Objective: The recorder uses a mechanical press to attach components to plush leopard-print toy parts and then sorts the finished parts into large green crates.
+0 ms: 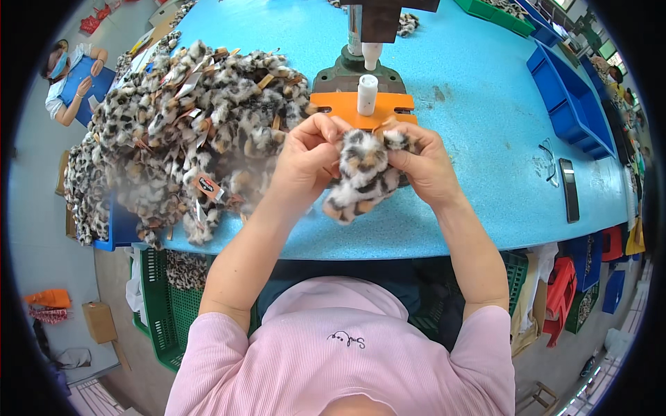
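Between my two hands is a small spotted plush piece (364, 163) in white, black and tan fur. My left hand (310, 154) pinches its left edge with thumb and fingers. On the other side my right hand (424, 156) grips its upper right part, thumb in front. A bit of tan material (382, 125) sticks up at its top. Just beyond my fingers stands a press with an orange plate (333, 104) at its base. A white cylindrical post (368, 95) rises from the plate, below a white tip (372, 55) on the press head (380, 26).
A big heap of similar spotted plush pieces (201, 118), some with tags, covers the table's left side. At right lie a blue bin (569, 104), eyeglasses (549, 163) and a phone (569, 191). A green crate (158, 305) stands below the table. Another person (73, 80) sits at far left.
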The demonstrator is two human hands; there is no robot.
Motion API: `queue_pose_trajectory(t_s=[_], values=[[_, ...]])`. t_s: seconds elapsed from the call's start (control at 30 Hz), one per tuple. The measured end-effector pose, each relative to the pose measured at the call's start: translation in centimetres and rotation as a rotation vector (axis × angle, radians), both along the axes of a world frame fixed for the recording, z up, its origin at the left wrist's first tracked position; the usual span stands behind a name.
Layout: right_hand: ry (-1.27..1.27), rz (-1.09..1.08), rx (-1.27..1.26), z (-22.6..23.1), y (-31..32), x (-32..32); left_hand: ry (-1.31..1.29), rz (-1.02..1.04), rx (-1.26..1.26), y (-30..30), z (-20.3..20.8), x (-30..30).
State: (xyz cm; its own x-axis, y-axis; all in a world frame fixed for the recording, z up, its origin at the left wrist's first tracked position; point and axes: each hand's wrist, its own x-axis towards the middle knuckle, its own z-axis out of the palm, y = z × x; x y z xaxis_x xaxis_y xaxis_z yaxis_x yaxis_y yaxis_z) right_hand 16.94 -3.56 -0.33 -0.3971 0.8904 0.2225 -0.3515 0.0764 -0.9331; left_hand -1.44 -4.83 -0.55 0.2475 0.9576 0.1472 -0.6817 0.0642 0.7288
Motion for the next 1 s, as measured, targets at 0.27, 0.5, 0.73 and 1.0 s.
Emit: queue_pose_trajectory(t_s=[0.27, 0.5, 0.73, 1.0], values=[[-0.203, -0.191, 0.043, 0.7, 0.0, 0.0, 0.345, -0.105, 0.013, 0.4, 0.6, 0.3], [-0.474, -0.599, 0.337, 0.6, 3.9, -1.7, 0.613, 0.407, 0.202, 4.5, 0.8, 2.0], [-0.656, -0.643, 0.312, 0.9, 8.2, -1.8, 0.657, 0.51, 0.132, 7.7, 0.8, 1.8], [-0.475, -0.495, 0.175, -0.1, 8.8, -1.6, 0.635, 0.301, -0.044, 9.5, -1.6, 1.0]])
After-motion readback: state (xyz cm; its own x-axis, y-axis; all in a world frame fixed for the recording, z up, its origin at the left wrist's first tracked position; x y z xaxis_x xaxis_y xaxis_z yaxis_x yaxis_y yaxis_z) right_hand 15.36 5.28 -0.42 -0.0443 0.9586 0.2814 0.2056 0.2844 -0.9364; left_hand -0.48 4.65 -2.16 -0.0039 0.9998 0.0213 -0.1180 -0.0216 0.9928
